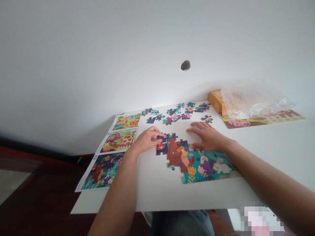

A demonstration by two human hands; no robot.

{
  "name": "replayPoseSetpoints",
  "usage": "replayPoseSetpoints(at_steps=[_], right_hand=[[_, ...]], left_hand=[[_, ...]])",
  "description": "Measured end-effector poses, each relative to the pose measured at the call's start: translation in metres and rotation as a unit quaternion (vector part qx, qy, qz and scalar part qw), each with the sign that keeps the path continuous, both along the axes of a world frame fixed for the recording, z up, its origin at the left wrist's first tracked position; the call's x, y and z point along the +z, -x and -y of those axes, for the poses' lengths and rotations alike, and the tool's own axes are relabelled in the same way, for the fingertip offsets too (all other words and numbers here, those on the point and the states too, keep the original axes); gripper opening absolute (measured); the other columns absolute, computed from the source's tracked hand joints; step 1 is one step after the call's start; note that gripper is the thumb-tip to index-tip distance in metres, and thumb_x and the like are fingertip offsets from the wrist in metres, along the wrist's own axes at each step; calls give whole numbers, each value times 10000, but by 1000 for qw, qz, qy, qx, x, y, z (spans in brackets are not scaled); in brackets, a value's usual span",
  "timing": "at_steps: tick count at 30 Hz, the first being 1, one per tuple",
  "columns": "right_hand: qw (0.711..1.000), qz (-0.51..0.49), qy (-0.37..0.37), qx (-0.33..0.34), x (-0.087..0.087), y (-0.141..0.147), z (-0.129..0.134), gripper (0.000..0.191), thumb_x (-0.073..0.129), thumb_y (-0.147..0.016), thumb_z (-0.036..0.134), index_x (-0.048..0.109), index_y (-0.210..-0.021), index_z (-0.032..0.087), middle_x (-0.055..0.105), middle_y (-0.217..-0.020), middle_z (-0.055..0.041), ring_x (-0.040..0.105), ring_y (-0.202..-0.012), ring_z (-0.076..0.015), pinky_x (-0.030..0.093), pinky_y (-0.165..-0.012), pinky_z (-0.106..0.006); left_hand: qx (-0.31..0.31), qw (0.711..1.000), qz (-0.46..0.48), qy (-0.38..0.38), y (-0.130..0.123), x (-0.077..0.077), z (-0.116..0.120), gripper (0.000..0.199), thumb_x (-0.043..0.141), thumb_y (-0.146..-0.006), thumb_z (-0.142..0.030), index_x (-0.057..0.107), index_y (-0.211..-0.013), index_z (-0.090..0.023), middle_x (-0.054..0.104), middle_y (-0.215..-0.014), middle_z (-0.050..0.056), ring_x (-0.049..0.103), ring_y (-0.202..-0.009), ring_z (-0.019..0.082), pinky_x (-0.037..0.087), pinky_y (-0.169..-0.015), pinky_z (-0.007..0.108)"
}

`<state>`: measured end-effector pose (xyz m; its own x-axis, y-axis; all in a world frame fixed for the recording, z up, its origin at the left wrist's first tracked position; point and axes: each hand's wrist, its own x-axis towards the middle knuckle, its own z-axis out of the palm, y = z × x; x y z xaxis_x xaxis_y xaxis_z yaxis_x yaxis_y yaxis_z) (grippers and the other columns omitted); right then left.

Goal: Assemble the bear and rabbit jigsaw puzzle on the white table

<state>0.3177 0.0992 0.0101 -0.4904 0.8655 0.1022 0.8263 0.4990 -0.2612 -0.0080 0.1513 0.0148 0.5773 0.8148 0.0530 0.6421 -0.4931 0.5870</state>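
A partly joined jigsaw puzzle [176, 154] with a bear and white rabbits lies on the white table. At its upper left edge, my left hand [149, 139] has thumb and fingers closed on a dark blue puzzle piece [161, 139], just above a piece with a red figure. Whether that piece is fully locked in, I cannot tell. My right hand [209, 136] rests with spread fingers along the puzzle's upper edge, its forearm covering the right part. Several loose puzzle pieces [186, 116] lie beyond both hands, near the wall.
On the left, a printed picture sheet [104, 150] with three scenes overhangs the table edge. At the back right stand an orange box [216, 101] and a clear plastic bag [256, 98], over another puzzle picture [268, 120] with pigs. A white wall [157, 52] borders the table's far side.
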Motion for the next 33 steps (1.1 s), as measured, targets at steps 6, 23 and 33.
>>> replayPoseSetpoints(at_steps=[6,23,33], right_hand=[[1000,-3,0,-3,0,1,0,702,612,-805,666,550,-1382,271,458,-1445,-147,431,-1315,-382,370,-1075,-565],[1000,-7,4,-3,-1,1,-1,699,610,-805,663,553,-1381,271,454,-1448,-154,422,-1322,-389,362,-1076,-585],[1000,-5,0,-4,-2,0,0,689,603,-810,665,547,-1379,280,451,-1452,-144,423,-1322,-379,364,-1075,-570]], left_hand=[[-24,1000,-10,3,3,-4,-2,254,601,-872,-243,765,-1060,-292,552,-1061,23,513,-680,85,437,-643,234],[17,1000,-19,-7,-8,-1,2,289,678,-838,-366,734,-1113,-296,570,-1017,12,561,-743,125,480,-694,252],[11,999,-21,-23,-9,1,3,273,669,-837,-320,737,-1097,-274,584,-1041,14,585,-806,140,503,-757,269]])
